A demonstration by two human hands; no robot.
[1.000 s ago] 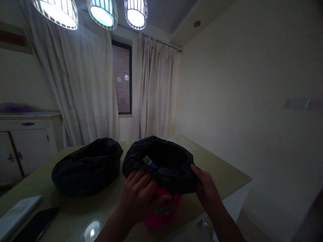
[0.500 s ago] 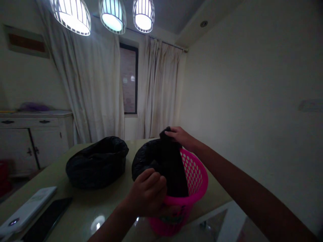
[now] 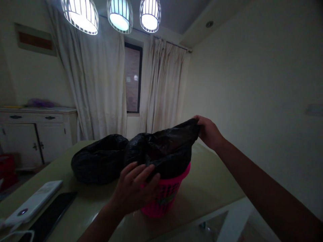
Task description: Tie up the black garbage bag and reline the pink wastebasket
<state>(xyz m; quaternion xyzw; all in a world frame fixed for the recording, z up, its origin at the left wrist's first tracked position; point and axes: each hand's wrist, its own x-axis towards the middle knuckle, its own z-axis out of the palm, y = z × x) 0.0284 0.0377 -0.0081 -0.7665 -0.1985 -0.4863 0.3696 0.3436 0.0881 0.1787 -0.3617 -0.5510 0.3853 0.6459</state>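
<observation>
A pink perforated plastic basket [image 3: 164, 196] stands on the green table [image 3: 214, 188] in front of me. A black plastic bag [image 3: 166, 149] lies over its mouth. My left hand [image 3: 136, 190] presses the bag's near edge against the basket's front rim. My right hand [image 3: 208, 131] pinches the bag's far edge and holds it stretched up and to the right, above the rim.
A second container covered by a black bag [image 3: 99, 161] sits just left of the basket. A white device [image 3: 34, 203] and a dark phone [image 3: 50, 216] lie at the table's near left. A white cabinet [image 3: 37, 134] stands at the left wall. Three lamps [image 3: 118, 15] hang overhead.
My right hand has drawn the bag's far edge from above the basket's middle out to the right, spreading the bag over the mouth. My left hand has opened flatter on the near rim.
</observation>
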